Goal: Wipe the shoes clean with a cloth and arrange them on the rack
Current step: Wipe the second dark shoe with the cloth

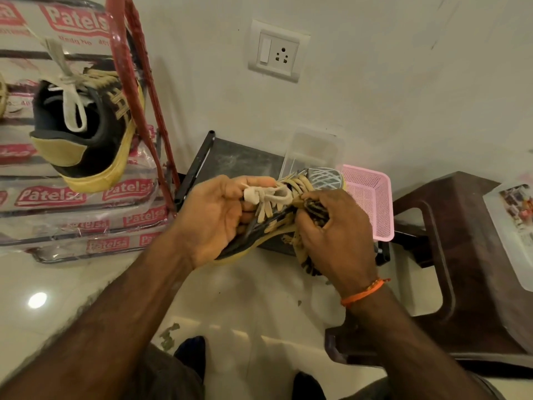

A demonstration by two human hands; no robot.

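Reading "Patelsa" in white on red labels, repeated across the clear plastic sheets [86, 194] lining the shelves of the red-framed rack [138, 82] at left; smaller print beneath too blurred to make out. Sitting on an upper shelf of that rack, heel toward the camera: 1 black and tan shoe [86, 125] with pale laces.

Held in the air at centre, just beside the rack: a second shoe [291, 203], black with tan stripes, yellowish sole, grey toe. Left hand [219, 217] curled round its heel end, thumb on top by the white lace knot. Right hand [334, 235] gripping a tan and black striped cloth [313, 217], bunched and pressed against the shoe's side. Orange thread band [364, 291] on the right wrist.

Behind the hands, on a low black stand [230, 160]: 1 clear plastic tub [314, 151] and 1 pink mesh basket [372, 200], contents hidden or possibly none. At right, a dark brown plastic stool [473, 255] carrying another clear container [510, 235] with a printed picture, not legible.

Glossy pale tiled floor [86, 290] below, a few green scraps on it; white wall [403, 82] behind with 1 switch-and-socket plate [277, 51].
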